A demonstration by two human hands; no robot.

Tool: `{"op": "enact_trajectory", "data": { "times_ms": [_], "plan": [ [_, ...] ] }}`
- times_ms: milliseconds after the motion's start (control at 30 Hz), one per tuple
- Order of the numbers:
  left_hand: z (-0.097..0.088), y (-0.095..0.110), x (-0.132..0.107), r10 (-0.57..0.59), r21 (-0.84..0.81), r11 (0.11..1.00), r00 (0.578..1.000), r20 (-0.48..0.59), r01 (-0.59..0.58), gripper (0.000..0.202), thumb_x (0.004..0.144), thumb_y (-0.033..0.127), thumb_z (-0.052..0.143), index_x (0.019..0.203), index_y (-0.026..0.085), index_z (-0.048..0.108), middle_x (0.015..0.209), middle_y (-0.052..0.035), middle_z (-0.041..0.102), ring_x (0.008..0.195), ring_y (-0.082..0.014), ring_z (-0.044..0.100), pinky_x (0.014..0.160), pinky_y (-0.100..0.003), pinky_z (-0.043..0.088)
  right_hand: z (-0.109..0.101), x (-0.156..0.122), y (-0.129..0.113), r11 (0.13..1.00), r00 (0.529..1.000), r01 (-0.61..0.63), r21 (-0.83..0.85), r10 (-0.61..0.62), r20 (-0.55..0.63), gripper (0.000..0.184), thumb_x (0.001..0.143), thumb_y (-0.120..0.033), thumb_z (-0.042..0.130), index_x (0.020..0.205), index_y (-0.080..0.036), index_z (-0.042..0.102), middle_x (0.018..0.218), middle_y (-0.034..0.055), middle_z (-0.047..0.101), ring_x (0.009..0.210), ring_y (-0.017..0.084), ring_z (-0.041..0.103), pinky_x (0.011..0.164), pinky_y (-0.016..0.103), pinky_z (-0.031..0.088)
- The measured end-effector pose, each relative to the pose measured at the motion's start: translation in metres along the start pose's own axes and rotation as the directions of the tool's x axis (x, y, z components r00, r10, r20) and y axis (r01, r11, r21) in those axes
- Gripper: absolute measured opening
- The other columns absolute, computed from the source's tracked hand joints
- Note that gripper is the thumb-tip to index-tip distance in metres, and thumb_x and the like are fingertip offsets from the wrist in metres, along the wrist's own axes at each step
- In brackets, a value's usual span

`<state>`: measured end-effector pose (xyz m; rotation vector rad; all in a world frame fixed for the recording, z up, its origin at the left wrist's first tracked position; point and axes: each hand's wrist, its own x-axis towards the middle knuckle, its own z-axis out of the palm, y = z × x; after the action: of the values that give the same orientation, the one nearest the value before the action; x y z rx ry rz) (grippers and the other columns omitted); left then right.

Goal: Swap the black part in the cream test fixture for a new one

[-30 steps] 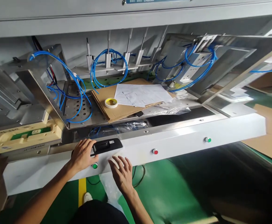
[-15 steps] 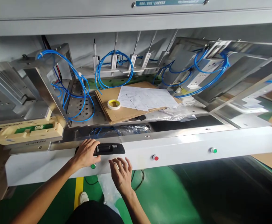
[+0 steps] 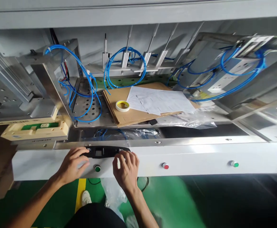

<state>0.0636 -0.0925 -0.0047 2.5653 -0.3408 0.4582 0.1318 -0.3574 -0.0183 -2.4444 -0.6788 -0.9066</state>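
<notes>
Blk panel [image 3: 110, 153] laid on wht ledge [image 3: 150, 162], prob. for support; L hand [image 3: 73, 165] grip spread at end; R hand [image 3: 127, 169] curled over other, hold can't be confirmed.

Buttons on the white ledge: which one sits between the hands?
The leftmost green button, below the black part, between left hand and right hand. The red button and other green button lie right of both hands.

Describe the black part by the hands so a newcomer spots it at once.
Find the long white front ledge. On its left half, above a green button, the black part lies with the left hand at one end and the right hand at the other. A slim dark body with a squarish opening sets it apart from that round button.
</notes>
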Motion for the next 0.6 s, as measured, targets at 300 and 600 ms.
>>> {"op": "enact_trajectory", "data": {
  "times_ms": [300, 600],
  "plan": [
    [0.021, 0.007, 0.006, -0.291, -0.023, 0.948, 0.838, -0.462, 0.317, 0.031, 0.099, 0.037, 0.066, 0.127, 0.023, 0.063, 0.122, -0.0123, 0.075, 0.116, -0.0292, 0.071, 0.102, -0.052, 0.060, 0.022, 0.025, 0.006, 0.993, 0.990, -0.028, 0.114, 0.012, 0.139, 0.015, 0.086, -0.008, 0.059, 0.087, -0.023, 0.058, 0.104, 0.0089, 0.068, 0.101, 0.026, 0.058, 0.102, 0.043, 0.044],
    [0.040, 0.018, -0.002, 0.457, 0.334, 0.843, 0.889, -0.032, -0.421, 0.071, 0.096, 0.013, 0.065, 0.163, 0.020, 0.041, 0.140, -0.0134, 0.076, 0.133, -0.0307, 0.069, 0.115, -0.049, 0.053, 0.037, 0.018, -0.010, 0.980, 0.952, -0.199, 0.006, 0.192, 0.238, 0.012, 0.078, -0.017, 0.069, 0.085, -0.021, 0.061, 0.099, 0.0078, 0.063, 0.093, 0.024, 0.049, 0.085, 0.039, 0.044]
  ]
}}
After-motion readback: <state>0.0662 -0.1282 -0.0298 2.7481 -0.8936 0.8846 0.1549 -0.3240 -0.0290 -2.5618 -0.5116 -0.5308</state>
